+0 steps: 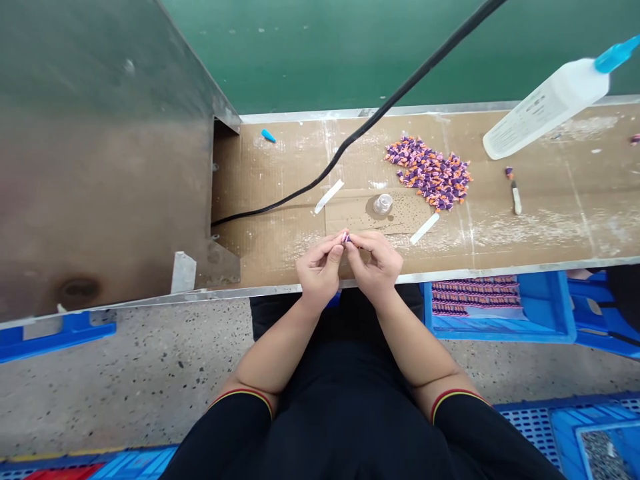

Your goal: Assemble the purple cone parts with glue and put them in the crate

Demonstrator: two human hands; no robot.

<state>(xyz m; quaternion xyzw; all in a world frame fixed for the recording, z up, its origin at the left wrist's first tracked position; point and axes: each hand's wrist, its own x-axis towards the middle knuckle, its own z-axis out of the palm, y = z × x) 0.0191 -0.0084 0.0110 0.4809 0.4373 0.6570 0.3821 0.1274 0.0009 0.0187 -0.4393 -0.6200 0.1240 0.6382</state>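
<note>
Between the fingertips of both hands is a small purple, white and orange piece (347,238), mostly covered by the fingers. My left hand (321,267) pinches it from one side, and my right hand (376,265) pinches it from the other, just above the bench's front edge. Just beyond them stands a small clear cup (383,204) on a wet-spotted cardboard sheet (345,217). A heap of similar purple and orange pieces (435,173) lies farther right. White strips rest on either side of the cup, one at left (329,196) and one at right (425,228).
A black cable (350,140) crosses over the cardboard-covered bench (280,167). At right stand a white bottle (547,107) with a blue nozzle and a small white-handled tool (516,199). A metal housing (110,167) bounds the left. Below the bench, a blue crate (547,307) holds rows of pieces.
</note>
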